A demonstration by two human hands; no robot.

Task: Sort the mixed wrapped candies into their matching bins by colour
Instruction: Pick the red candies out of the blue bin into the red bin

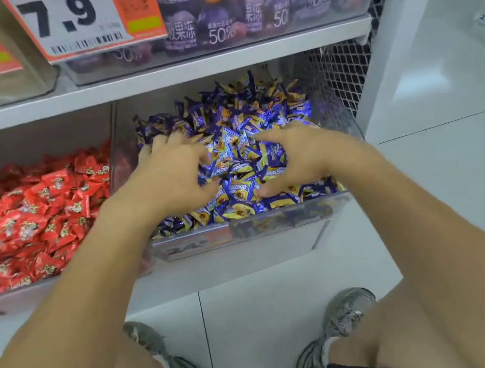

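Note:
A clear bin [252,226] at centre right holds a heap of purple and yellow wrapped candies [238,113]. Beside it on the left, another clear bin [11,297] is full of red wrapped candies [30,218]. My left hand [168,174] lies on the left side of the purple heap, fingers spread and dug among the wrappers. My right hand [294,155] lies on the right side of the same heap, fingers spread and curved around a mound of candies between the two hands. No red candy shows among the purple ones.
A white shelf [151,79] overhangs the bins, carrying purple jelly packs [236,6] and orange-and-white price tags [82,20]. Black wire mesh [342,75] closes the right end. White floor tiles and my two grey shoes lie below.

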